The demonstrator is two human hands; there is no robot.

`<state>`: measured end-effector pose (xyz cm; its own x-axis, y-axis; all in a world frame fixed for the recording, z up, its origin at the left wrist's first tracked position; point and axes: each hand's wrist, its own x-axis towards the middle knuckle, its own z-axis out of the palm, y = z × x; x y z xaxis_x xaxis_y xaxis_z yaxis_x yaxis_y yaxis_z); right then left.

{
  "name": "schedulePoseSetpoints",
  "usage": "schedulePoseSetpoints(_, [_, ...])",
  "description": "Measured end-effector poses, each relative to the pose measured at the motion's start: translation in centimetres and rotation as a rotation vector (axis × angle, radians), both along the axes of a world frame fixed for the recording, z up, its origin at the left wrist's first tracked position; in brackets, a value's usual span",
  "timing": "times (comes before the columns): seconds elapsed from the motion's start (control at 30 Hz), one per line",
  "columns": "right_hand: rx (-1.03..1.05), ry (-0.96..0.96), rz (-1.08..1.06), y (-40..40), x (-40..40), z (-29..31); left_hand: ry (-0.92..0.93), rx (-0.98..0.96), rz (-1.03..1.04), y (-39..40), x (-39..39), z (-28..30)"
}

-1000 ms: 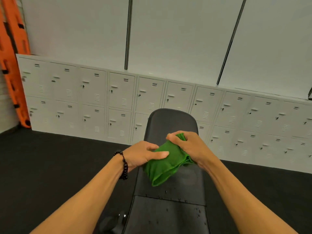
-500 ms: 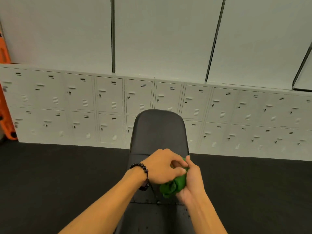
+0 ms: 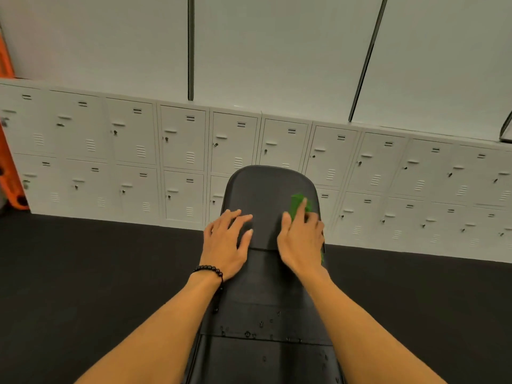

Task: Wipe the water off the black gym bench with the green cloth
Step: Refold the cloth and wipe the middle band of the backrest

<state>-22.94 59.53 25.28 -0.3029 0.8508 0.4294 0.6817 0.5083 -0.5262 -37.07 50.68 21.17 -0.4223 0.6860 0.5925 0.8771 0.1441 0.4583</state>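
Left hand (image 3: 225, 242) flat, bare on bench (image 3: 266, 286); right hand (image 3: 300, 242) flat, pressing cloth (image 3: 297, 202), 1 o'clock. Wipe starting; I'd pull toward droplets (image 3: 249, 333), 6 o'clock.

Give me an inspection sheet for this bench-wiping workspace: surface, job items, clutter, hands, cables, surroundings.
Surface: black gym bench; water droplets near the closer seam.
Job's things: green cloth on the far pad's right side, mostly under the right hand.
Clutter: nothing seen.
Hands: left hand flat on the bench, fingers spread, holding nothing; right hand pressing the cloth with straight fingers.
Cables: nothing seen.
Surroundings: white lockers behind; dark floor; orange object at far left.
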Motion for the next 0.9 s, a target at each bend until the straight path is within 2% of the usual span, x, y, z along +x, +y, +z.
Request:
schedulePoseSetpoints(0.07, [0.178,-0.265,0.055,0.3,0.1,-1.7,0.019,-0.042,0.040,0.4,0.1,-1.1])
schedulePoseSetpoints(0.17, [0.306,-0.416,0.241,1.6,0.5,-2.5,0.039,-0.043,0.103,0.8,-0.1,-1.7])
schedulePoseSetpoints(0.23, [0.338,-0.415,0.281,3.0,0.3,-2.2,0.034,-0.039,0.132,0.9,-0.2,-1.7])
schedulePoseSetpoints(0.3, [0.301,-0.361,0.228,4.5,-1.0,-1.6,0.003,-0.051,0.154,1.1,-0.2,-1.7])
schedulePoseSetpoints(0.43, [0.236,-0.244,0.142,5.2,-4.9,-0.1,-0.156,-0.054,0.155,1.0,0.0,-1.3])
schedulePoseSetpoints(0.57, [0.455,-0.409,0.533,4.1,-3.2,-1.2,-0.294,-0.083,0.130,0.3,0.5,-0.5])
schedulePoseSetpoints(0.63, [0.512,-0.473,0.626,5.5,-0.4,-1.2,-0.307,-0.117,0.132,0.0,0.7,-0.3])
schedulePoseSetpoints(0.7, [0.494,-0.467,0.519,7.8,0.7,-0.5,-0.306,-0.151,0.133,0.1,0.8,-0.1])
schedulePoseSetpoints(0.8, [0.297,-0.312,0.283,8.5,-1.7,0.2,-0.324,-0.184,0.151,0.2,0.8,0.0])
schedulePoseSetpoints(0.83, [0.285,-0.295,0.275,7.8,-2.6,0.2,-0.324,-0.187,0.158,0.1,0.8,0.0])
schedulePoseSetpoints(0.9, [0.372,-0.344,0.409,6.4,-2.8,-0.3,-0.323,-0.189,0.172,0.1,0.9,0.0])
